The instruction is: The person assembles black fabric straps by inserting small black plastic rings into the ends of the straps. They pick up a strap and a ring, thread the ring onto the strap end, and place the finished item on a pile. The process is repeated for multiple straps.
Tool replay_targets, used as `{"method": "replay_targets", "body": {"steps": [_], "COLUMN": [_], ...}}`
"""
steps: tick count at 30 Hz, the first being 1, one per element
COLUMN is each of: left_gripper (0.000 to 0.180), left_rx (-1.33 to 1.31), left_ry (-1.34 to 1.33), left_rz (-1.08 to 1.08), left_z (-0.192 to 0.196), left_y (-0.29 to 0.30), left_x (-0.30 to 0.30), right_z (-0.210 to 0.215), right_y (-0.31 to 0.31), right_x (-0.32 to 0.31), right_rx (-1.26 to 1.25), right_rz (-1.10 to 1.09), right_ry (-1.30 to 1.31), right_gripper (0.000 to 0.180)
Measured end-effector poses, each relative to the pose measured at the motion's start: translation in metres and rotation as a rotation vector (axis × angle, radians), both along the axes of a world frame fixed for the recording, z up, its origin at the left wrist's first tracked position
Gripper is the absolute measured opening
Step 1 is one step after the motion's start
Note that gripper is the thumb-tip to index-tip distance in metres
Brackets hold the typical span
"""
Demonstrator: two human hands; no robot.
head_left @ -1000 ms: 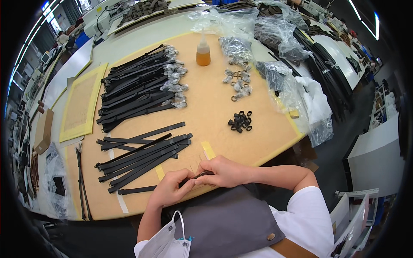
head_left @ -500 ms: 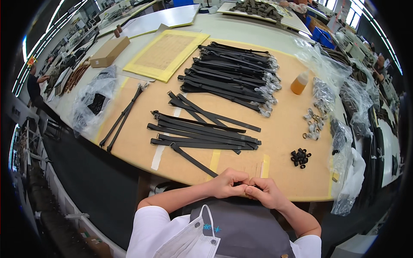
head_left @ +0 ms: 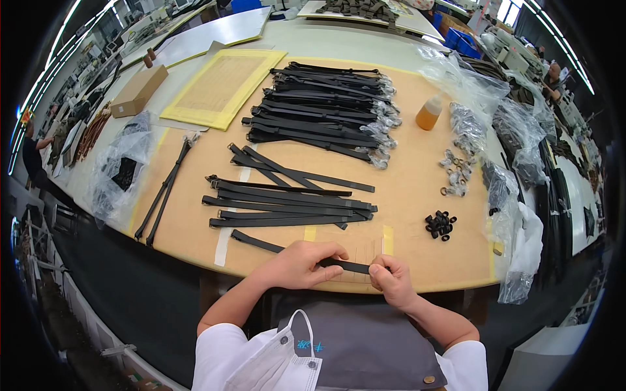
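Observation:
A black strap (head_left: pixel 352 266) runs across the near edge of the table between my two hands. My left hand (head_left: pixel 301 263) is curled round its middle, thumb and fingers on either side. At the strap's right end, my right hand (head_left: pixel 390 276) pinches it in a closed grip. The strap's far end comes out left of my left hand and lies on the board. Just beyond my hands is a loose row of black straps (head_left: pixel 287 207). A heap of small black rings (head_left: pixel 440 225) sits to the right of them.
Stacked black straps with plastic-wrapped buckles (head_left: pixel 319 107) fill the board's far middle. An amber bottle (head_left: pixel 428 113) stands beside them, near loose metal rings (head_left: pixel 456 173). Clear plastic bags (head_left: pixel 521 247) hang over the right edge. A cardboard box (head_left: pixel 138 91) and yellow-edged panel (head_left: pixel 225 88) lie far left.
My hands have moved apart from being together at the table edge. A length of strap now shows between them, and my left hand has shifted left along it. The whole view has shifted slightly.

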State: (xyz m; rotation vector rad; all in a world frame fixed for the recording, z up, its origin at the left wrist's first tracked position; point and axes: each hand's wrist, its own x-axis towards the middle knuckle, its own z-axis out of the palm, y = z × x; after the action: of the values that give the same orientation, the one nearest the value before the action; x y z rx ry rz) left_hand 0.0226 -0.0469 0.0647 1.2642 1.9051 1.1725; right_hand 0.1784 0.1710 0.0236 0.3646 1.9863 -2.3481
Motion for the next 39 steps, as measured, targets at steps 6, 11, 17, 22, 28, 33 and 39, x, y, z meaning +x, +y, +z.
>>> {"method": "replay_targets", "body": {"steps": [6, 11, 17, 22, 28, 33, 39], "left_gripper": [0.019, 0.019, 0.023, 0.022, 0.02, 0.02, 0.02], "left_rx": [0.093, 0.109, -0.024, -0.132, -0.179, -0.173, -0.14], "left_ry": [0.223, 0.477, 0.667, 0.415, 0.536, 0.617, 0.683], "left_rz": [0.134, 0.488, 0.953, 1.263, 1.397, 1.401, 1.327], "left_z": [0.022, 0.072, 0.058, -0.078, -0.103, -0.105, -0.098], "left_y": [-0.053, -0.12, -0.205, -0.303, -0.285, -0.284, -0.264], "left_x": [-0.013, -0.02, -0.111, -0.211, -0.221, -0.218, -0.231], "right_z": [0.012, 0.005, -0.016, -0.021, -0.018, -0.016, -0.006], "right_y": [0.01, 0.129, 0.303, 0.225, 0.189, 0.171, 0.133], "right_x": [-0.023, -0.061, 0.002, -0.021, -0.019, -0.021, -0.024], "right_rx": [0.001, -0.11, -0.405, -0.493, -0.415, -0.412, -0.314], "right_rz": [0.216, -0.514, -1.005, -0.738, -0.602, -0.558, -0.51], "right_ry": [-0.033, 0.32, 0.551, 0.364, 0.316, 0.268, 0.186], "right_gripper": [0.012, 0.041, 0.016, 0.021, 0.022, 0.021, 0.015]}}
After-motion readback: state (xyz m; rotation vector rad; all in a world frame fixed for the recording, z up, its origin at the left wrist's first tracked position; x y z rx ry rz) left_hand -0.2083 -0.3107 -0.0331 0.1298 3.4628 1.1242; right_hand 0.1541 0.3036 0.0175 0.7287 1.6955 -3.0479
